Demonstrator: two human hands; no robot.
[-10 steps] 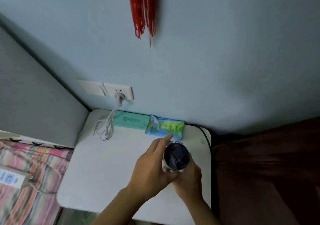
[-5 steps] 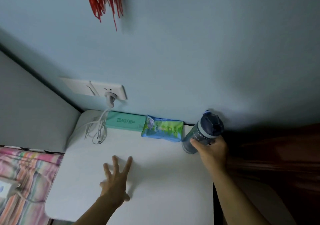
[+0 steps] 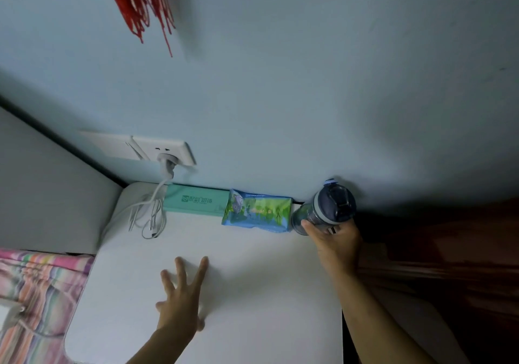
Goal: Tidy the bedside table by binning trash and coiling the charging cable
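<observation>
A white bedside table (image 3: 252, 293) stands against a pale blue wall. A white charging cable (image 3: 148, 217) lies in loose loops at its back left corner, plugged into the wall socket (image 3: 168, 153). My right hand (image 3: 334, 240) grips a dark blue bottle (image 3: 325, 206) at the table's back right corner, against the wall. My left hand (image 3: 179, 296) hovers over the table's middle with fingers spread and nothing in it.
A teal box (image 3: 193, 200) and a blue-green tissue pack (image 3: 258, 212) lie along the wall between the cable and the bottle. A striped bedcover (image 3: 36, 293) is on the left. Dark wooden furniture (image 3: 449, 265) stands on the right. A red tassel (image 3: 140, 1) hangs above.
One second ago both hands held the bottle over the table's front. My right hand has carried it to the back right corner; my left hand let go and spread open.
</observation>
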